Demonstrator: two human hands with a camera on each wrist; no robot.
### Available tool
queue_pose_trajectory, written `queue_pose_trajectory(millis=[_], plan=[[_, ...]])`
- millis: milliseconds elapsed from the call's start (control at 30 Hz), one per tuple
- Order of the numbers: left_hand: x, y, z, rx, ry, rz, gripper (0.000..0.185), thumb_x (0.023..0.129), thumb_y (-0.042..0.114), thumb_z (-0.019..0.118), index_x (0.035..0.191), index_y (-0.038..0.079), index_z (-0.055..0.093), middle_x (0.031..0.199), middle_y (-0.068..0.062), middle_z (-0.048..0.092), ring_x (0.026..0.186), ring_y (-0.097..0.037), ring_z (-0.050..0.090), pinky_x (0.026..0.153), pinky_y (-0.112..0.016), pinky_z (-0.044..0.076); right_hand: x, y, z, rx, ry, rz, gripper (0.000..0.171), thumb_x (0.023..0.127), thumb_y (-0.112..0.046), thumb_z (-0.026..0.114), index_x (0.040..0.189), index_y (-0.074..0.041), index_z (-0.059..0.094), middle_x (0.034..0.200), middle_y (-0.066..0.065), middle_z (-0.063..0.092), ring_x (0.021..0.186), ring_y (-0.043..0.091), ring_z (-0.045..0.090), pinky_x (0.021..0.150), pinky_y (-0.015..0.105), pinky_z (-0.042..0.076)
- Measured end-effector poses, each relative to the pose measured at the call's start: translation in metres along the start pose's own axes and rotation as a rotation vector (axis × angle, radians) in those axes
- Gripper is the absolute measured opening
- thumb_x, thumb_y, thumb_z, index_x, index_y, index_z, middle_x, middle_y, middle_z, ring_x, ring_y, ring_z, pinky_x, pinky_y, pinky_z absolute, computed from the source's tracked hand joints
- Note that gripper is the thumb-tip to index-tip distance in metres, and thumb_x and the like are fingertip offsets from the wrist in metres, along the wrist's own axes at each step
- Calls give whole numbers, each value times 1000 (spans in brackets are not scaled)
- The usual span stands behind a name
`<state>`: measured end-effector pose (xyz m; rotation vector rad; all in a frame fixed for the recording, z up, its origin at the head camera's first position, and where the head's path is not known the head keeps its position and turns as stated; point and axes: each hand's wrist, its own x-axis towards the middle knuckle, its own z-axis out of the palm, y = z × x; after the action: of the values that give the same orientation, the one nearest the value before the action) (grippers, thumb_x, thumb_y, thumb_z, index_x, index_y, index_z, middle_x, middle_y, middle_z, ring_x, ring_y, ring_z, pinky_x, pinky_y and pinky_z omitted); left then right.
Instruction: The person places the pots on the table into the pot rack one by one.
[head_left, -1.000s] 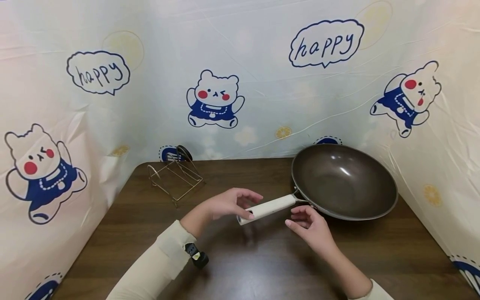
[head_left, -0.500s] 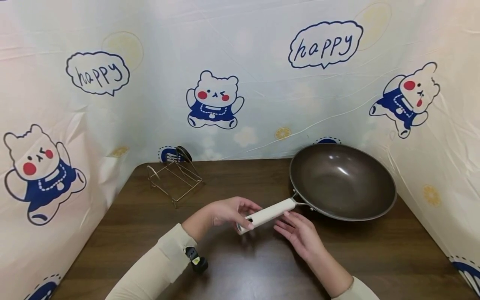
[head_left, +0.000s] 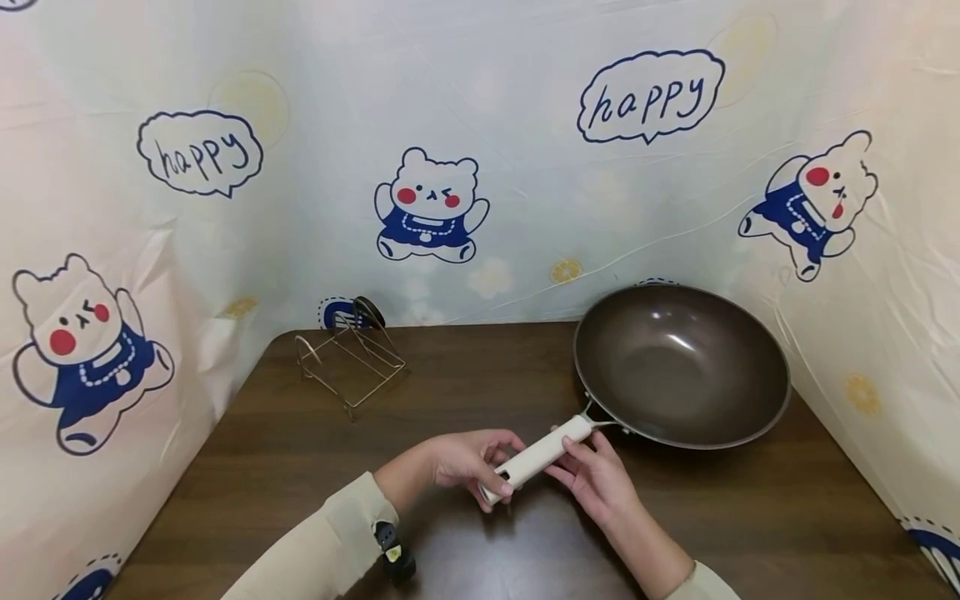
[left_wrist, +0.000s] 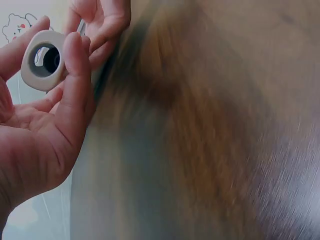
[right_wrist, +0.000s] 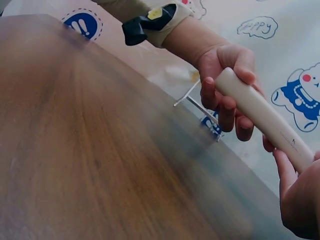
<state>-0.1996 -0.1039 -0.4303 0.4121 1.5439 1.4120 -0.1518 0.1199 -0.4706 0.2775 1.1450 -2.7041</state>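
A dark brown wok (head_left: 678, 367) with a white handle (head_left: 536, 458) is at the right side of the table, its hollow side up. My left hand (head_left: 468, 462) pinches the free end of the handle between thumb and fingers. Nearer the pan, my right hand (head_left: 600, 483) holds the handle from the near side, thumb on top and fingers underneath. The left wrist view looks straight at the hollow handle end (left_wrist: 30, 80). In the right wrist view the left fingers curl beside the handle (right_wrist: 265, 117); the right hand (right_wrist: 302, 200) is partly cut off there.
A wire rack (head_left: 352, 362) stands at the back left of the wooden table (head_left: 247, 500), with a round black piece (head_left: 369, 312) at its rear. A printed cloth (head_left: 525, 167) hangs behind and at both sides. A black device is strapped to my left wrist.
The handle has swung toward me and its free end has dropped nearer the front, with the left hand following. My right hand has moved left and taken hold of the handle.
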Motion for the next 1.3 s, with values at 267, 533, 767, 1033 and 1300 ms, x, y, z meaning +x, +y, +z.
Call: queue_pose_trajectory(millis=[267, 533, 767, 1033, 1300], plan=[[1, -10, 12, -16, 19, 27, 45, 84, -13, 62, 120, 6, 43, 94, -10, 61, 73, -21, 65, 54, -32, 55, -3, 2, -4, -49, 5, -33, 44, 94, 13, 47, 133, -1, 34, 117, 17, 63, 92, 21, 67, 71, 40, 58], [-1, -20, 18, -34, 75, 78, 50, 81, -16, 64, 121, 6, 44, 96, -9, 59, 72, -22, 65, 52, -33, 55, -4, 0, -2, -114, -45, -61, 48, 92, 13, 48, 136, 3, 30, 122, 20, 60, 97, 21, 66, 71, 39, 58], [-1, -31, 25, -72, 76, 165, 53, 81, -17, 65, 123, 4, 43, 102, -9, 58, 75, -24, 66, 55, -33, 56, -2, 0, -4, -214, -86, -127, 47, 89, 15, 53, 130, 1, 35, 121, 22, 60, 93, 22, 67, 66, 38, 58], [3, -42, 32, -17, 163, 280, 60, 75, -21, 70, 124, 2, 44, 100, -8, 60, 73, -20, 66, 57, -29, 56, 8, -4, -7, -388, -207, -239, 54, 84, 15, 60, 130, 8, 32, 110, 9, 65, 87, 20, 68, 65, 36, 58], [7, -41, 38, 223, 322, 309, 78, 64, -10, 85, 129, 9, 47, 96, -4, 62, 71, -17, 66, 59, -28, 55, 11, -14, -7, -493, -311, -267, 52, 85, 12, 63, 127, 9, 31, 109, 3, 67, 89, 17, 67, 65, 37, 58]])
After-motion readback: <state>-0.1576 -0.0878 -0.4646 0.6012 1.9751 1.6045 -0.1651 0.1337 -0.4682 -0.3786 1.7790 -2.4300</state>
